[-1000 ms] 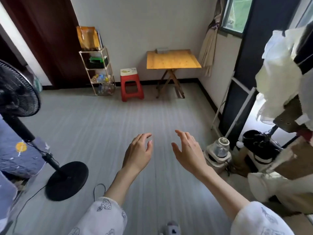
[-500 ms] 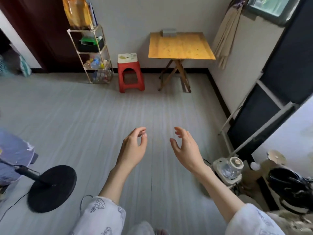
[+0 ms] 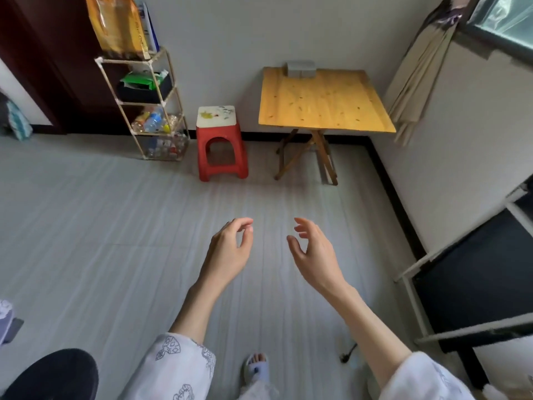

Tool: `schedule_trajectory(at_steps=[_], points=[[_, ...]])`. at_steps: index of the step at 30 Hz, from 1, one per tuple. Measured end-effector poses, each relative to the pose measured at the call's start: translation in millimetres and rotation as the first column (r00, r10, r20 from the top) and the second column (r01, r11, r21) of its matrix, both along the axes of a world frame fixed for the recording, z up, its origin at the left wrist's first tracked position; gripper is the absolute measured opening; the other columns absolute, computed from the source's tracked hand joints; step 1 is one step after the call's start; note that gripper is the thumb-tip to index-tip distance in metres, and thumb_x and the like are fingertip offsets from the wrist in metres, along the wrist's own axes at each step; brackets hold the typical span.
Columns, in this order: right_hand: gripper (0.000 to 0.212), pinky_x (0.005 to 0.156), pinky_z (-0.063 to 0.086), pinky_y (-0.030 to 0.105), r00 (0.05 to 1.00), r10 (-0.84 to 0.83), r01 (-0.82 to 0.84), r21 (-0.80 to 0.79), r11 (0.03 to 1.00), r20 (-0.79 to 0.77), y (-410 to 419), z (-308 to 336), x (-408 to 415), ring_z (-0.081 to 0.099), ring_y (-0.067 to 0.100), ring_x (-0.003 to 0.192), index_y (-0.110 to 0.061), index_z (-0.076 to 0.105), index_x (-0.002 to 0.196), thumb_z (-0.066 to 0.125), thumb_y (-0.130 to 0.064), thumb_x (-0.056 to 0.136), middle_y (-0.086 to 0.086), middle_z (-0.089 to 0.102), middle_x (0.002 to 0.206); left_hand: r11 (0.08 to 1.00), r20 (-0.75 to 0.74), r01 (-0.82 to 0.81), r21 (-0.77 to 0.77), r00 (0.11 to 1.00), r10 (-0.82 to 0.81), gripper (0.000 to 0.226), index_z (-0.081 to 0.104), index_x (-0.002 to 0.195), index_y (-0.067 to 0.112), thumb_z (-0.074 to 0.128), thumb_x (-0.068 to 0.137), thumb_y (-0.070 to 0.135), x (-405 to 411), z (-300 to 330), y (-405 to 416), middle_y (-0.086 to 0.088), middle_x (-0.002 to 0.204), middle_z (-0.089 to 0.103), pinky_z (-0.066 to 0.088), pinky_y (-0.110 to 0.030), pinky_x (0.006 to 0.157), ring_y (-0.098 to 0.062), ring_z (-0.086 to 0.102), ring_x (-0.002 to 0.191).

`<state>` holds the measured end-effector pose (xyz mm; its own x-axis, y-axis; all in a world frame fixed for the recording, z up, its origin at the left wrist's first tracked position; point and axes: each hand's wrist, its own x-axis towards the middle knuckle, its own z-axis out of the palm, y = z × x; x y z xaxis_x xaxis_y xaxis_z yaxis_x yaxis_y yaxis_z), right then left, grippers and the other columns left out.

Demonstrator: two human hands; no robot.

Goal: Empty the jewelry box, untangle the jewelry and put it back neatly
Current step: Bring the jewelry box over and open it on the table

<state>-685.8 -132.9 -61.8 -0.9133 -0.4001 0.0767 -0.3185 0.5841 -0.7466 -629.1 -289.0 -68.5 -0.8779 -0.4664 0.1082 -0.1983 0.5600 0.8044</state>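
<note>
Both hands, left (image 3: 227, 252) and right (image 3: 313, 252), hang loose and empty; the grey box (image 3: 300, 69) at the counter's (image 3: 323, 105) far edge looks light, rigid, best held by its sides.

A grey box (image 3: 300, 69) sits at the wooden folding table's (image 3: 323, 105) far edge.

- left hand (image 3: 230, 249) and right hand (image 3: 314, 249) raised over grey floor (image 3: 101, 241), fingers loosely curled, holding nothing
- grey box (image 3: 300, 69) on wooden table (image 3: 323, 102) by wall
- red stool (image 3: 221, 142) beside wire shelf (image 3: 144, 105)
</note>
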Motion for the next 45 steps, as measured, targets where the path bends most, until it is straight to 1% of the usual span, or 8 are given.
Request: schedule_trajectory(at_steps=[12, 20, 24, 30, 37, 40, 43, 45], points=[[0.040, 0.090, 0.034, 0.019, 1.000, -0.016, 0.015, -0.033, 0.999, -0.020, -112.7, 10.2, -248.8, 0.050, 0.012, 0.115, -0.016, 0.042, 0.132, 0.049, -0.023, 0.093, 0.002, 0.054, 0.124, 1.000, 0.010, 0.031, -0.002, 0.999, -0.031, 0.023, 0.062, 0.112, 0.015, 0.048, 0.093, 0.018, -244.1, 6.4, -112.6, 0.004, 0.112, 0.063, 0.041, -0.021, 0.093, -0.008, 0.055, 0.103], [0.041, 0.094, 0.038, 0.024, 0.996, 0.069, -0.071, -0.031, 0.997, -0.058, -177.8, 22.6, -439.8, 0.049, 0.013, 0.118, -0.016, 0.041, 0.132, 0.049, -0.024, 0.093, 0.003, 0.055, 0.125, 1.000, -0.048, 0.011, 0.013, 0.999, -0.010, 0.022, 0.062, 0.110, 0.016, 0.047, 0.094, 0.017, -426.5, 13.1, -175.6, 0.007, 0.108, 0.062, 0.044, -0.025, 0.092, -0.006, 0.056, 0.102], [0.041, 0.097, 0.040, 0.028, 0.994, 0.099, -0.101, -0.031, 0.994, -0.053, -212.8, 36.6, -520.2, 0.050, 0.014, 0.118, -0.016, 0.041, 0.133, 0.049, -0.026, 0.094, 0.003, 0.055, 0.124, 0.999, -0.065, 0.032, 0.010, 0.997, -0.031, 0.023, 0.061, 0.112, 0.015, 0.047, 0.094, 0.016, -503.4, 26.1, -206.8, 0.006, 0.109, 0.061, 0.043, -0.020, 0.088, -0.003, 0.055, 0.102], [0.040, 0.095, 0.044, 0.031, 0.989, 0.144, -0.144, -0.030, 0.989, -0.024, -274.7, 32.3, -604.8, 0.053, 0.014, 0.115, -0.017, 0.042, 0.132, 0.049, -0.026, 0.094, 0.004, 0.056, 0.123, 1.000, -0.052, -0.002, 0.015, 0.999, 0.003, 0.024, 0.061, 0.113, 0.015, 0.047, 0.094, 0.016, -583.1, 23.9, -267.8, 0.004, 0.111, 0.062, 0.044, -0.022, 0.089, -0.005, 0.055, 0.103], [0.040, 0.091, 0.045, 0.029, 0.991, 0.131, -0.131, -0.013, 0.991, -0.011, -385.0, 10.9, -705.3, 0.054, 0.015, 0.113, -0.016, 0.042, 0.132, 0.048, -0.026, 0.094, 0.004, 0.057, 0.123, 0.999, -0.008, 0.017, 0.036, 1.000, -0.017, 0.024, 0.060, 0.114, 0.016, 0.046, 0.094, 0.018, -685.9, 4.7, -378.5, 0.005, 0.113, 0.061, 0.044, -0.025, 0.092, -0.005, 0.054, 0.106], [0.039, 0.093, 0.044, 0.031, 0.996, 0.082, -0.081, -0.022, 0.996, 0.023, -435.2, 4.3, -746.4, 0.055, 0.017, 0.113, -0.015, 0.044, 0.131, 0.049, -0.025, 0.093, 0.005, 0.058, 0.122, 0.998, 0.028, 0.051, 0.034, 0.998, -0.052, 0.024, 0.060, 0.114, 0.018, 0.046, 0.094, 0.019, -730.7, 1.1, -434.8, 0.006, 0.114, 0.061, 0.045, -0.026, 0.093, -0.006, 0.055, 0.107], [0.039, 0.094, 0.044, 0.033, 0.997, 0.014, -0.012, -0.037, 0.999, 0.073, -477.7, 2.5, -781.1, 0.056, 0.018, 0.112, -0.014, 0.044, 0.130, 0.050, -0.024, 0.093, 0.006, 0.058, 0.121, 0.995, 0.045, 0.100, -0.015, 0.994, -0.100, 0.024, 0.061, 0.113, 0.016, 0.046, 0.094, 0.018, -773.2, 9.3, -482.7, 0.007, 0.113, 0.061, 0.044, -0.022, 0.091, -0.004, 0.054, 0.104], [0.039, 0.094, 0.045, 0.032, 0.995, -0.022, 0.026, -0.044, 0.999, 0.093, -500.8, 3.2, -802.7, 0.056, 0.018, 0.111, -0.014, 0.044, 0.130, 0.050, -0.024, 0.093, 0.005, 0.058, 0.120, 0.988, 0.055, 0.150, -0.047, 0.988, -0.148, 0.025, 0.061, 0.113, 0.015, 0.046, 0.094, 0.018, -803.2, 13.2, -509.2, 0.005, 0.114, 0.062, 0.044, -0.023, 0.092, -0.005, 0.054, 0.106]])
